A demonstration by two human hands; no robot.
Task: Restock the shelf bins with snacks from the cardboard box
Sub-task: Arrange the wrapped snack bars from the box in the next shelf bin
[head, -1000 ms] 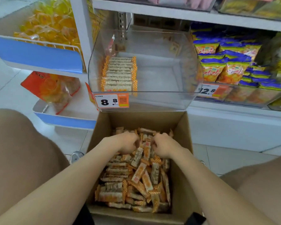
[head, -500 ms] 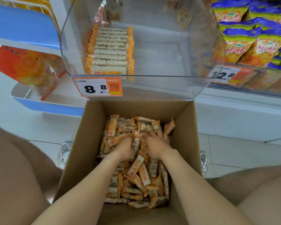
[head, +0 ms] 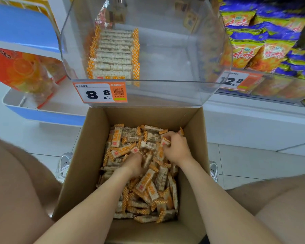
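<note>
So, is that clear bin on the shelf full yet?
Far from full. The clear bin holds one neat row of snack bars along its left side; the rest of its floor shows bare.

Hands: left hand (head: pixel 133 164) and right hand (head: pixel 177 149) are bare; the fingers (head: pixel 167 138) that show are uncovered too.
Forearms: bare left forearm (head: pixel 100 205) and bare right forearm (head: pixel 211 199), uncovered from the wrists to the lower edge of the view.
Legs: bare left thigh (head: pixel 16 191) and bare right thigh (head: pixel 271 208), with fine hairs along their upper outlines.
Shoes: silver-white mesh left sneaker (head: pixel 64 165) with white laces and a small dark side mark; matching silver-white right sneaker (head: pixel 213 170), only partly in view.
</note>
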